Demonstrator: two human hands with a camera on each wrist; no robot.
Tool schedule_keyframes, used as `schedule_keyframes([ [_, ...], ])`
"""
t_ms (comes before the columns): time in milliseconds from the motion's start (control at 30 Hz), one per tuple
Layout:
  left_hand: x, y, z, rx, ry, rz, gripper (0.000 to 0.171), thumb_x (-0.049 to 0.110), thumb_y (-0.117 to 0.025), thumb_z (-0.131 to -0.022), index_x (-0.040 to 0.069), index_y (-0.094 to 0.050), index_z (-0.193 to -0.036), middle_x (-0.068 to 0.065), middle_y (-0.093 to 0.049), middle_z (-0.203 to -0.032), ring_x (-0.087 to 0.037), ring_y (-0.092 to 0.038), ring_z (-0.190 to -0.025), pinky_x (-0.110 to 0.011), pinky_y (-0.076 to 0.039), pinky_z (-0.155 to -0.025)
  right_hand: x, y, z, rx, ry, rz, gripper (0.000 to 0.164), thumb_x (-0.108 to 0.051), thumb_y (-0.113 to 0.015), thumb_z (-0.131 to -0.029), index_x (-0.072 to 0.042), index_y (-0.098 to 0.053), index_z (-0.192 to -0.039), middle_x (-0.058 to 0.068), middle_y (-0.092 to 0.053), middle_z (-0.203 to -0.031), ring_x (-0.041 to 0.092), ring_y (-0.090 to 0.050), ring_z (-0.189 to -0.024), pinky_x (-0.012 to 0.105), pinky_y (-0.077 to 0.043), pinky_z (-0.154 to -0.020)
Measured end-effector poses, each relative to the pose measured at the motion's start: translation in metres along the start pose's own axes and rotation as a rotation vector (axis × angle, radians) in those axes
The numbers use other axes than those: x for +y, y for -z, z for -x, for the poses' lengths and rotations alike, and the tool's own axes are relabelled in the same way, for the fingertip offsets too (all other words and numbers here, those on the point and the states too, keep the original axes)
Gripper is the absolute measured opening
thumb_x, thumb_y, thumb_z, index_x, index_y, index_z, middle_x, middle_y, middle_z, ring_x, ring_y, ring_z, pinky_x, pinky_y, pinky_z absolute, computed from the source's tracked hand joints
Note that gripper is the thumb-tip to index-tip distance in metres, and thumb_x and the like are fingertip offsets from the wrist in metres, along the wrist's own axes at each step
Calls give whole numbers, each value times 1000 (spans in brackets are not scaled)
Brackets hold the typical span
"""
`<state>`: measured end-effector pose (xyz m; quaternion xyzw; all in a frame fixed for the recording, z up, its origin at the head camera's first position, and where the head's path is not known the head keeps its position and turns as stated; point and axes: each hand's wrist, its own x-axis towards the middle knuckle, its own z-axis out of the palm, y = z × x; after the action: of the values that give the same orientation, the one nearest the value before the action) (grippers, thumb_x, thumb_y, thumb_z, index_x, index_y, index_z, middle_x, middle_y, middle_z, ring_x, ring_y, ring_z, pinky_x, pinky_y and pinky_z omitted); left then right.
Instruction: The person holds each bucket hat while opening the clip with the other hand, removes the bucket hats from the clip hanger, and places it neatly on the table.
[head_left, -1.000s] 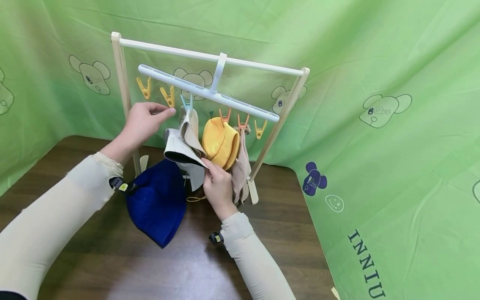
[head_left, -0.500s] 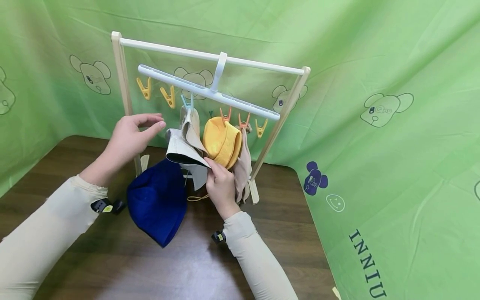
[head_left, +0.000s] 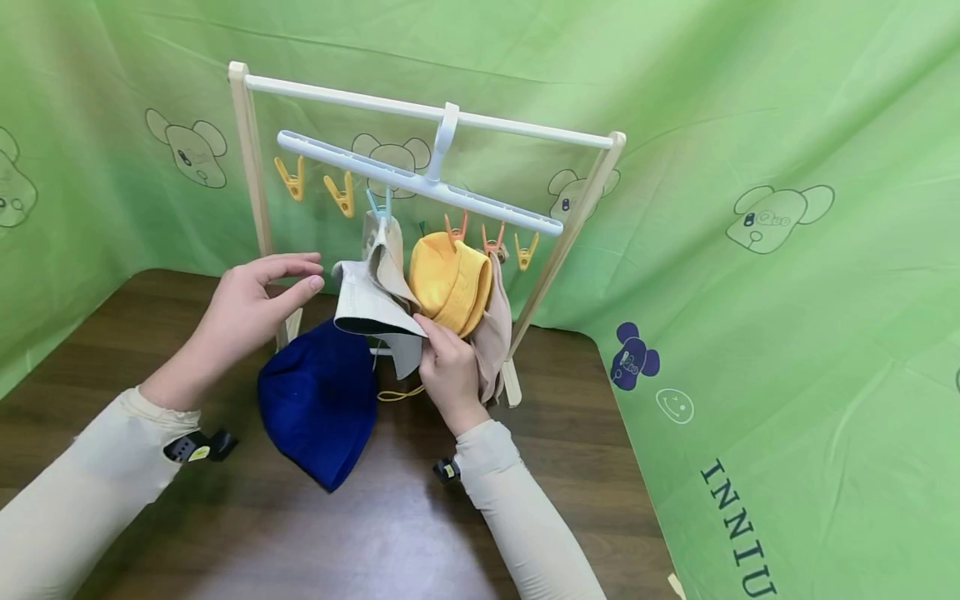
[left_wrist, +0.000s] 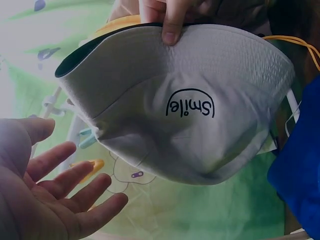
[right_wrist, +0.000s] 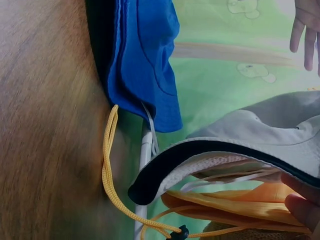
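Note:
My right hand (head_left: 453, 371) pinches the brim of a light grey bucket hat (head_left: 375, 300), thumb on the outer face in the left wrist view. "Smile" lettering (left_wrist: 190, 106) marks its crown, and its brim is dark underneath. Behind it, a light blue clip (head_left: 380, 206) grips beige fabric (head_left: 386, 258) bordering the grey hat. My left hand (head_left: 258, 296) hovers left of the grey hat, holding nothing, fingers apart in the left wrist view. Below lies a blue bucket hat (head_left: 318, 408) on the table (head_left: 405, 517).
A white clip hanger (head_left: 480, 200) hangs from a wooden rack's rail (head_left: 337, 94). Orange clips hold a yellow hat (head_left: 442, 283) and a pinkish-beige hat (head_left: 495, 333). Yellow clips (head_left: 340, 196) hang at both ends. A yellow cord (right_wrist: 111, 170) dangles near the right hand.
My left hand has drawn down and left, away from beneath a yellow clip, and its fingers have spread. My right hand keeps its pinch on the grey hat, shifting slightly right.

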<state>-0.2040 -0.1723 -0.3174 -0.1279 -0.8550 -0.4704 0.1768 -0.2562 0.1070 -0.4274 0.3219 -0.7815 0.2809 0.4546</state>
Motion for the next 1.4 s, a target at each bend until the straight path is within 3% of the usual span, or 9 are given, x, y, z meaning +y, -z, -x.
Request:
schedule_keyframes([
  [167,-4,1,8,16,-17,12,32,39,-68,-100,16,-76,-120,1,-65,-140,-17,-59,-129,-6,-46,-84,3,1,1,4,37,3,36,11,-60,-89,-4,-74,-118,10,-78,-103,21,-75,-92,33,-60,-81],
  [467,-7,4,21,43,-72,37,24,32,-70,-99,18,-76,-117,2,-67,-137,7,-57,-122,-7,-48,-88,10,3,2,-6,105,12,36,11,-60,-88,-4,-75,-117,8,-79,-103,19,-75,-95,30,-59,-84],
  [833,-9,3,38,52,-139,29,18,23,-73,-97,24,-77,-115,6,-68,-134,6,-57,-124,-7,-43,-91,15,6,6,-33,188,57,32,9,-62,-89,-5,-75,-115,7,-78,-102,21,-75,-91,32,-60,-83],
  [1067,-12,0,44,35,-137,2,21,25,-73,-98,27,-76,-118,9,-67,-135,6,-55,-124,-9,-42,-89,17,9,7,-58,225,68,30,7,-60,-93,-6,-75,-116,4,-78,-105,19,-75,-94,32,-59,-88],
  [1400,-20,-8,47,2,-155,-11,19,21,-72,-98,14,-78,-115,8,-69,-131,5,-60,-109,-12,-45,-82,20,13,10,-138,281,41,31,7,-62,-90,-7,-75,-115,4,-79,-102,16,-74,-96,34,-55,-98],
])
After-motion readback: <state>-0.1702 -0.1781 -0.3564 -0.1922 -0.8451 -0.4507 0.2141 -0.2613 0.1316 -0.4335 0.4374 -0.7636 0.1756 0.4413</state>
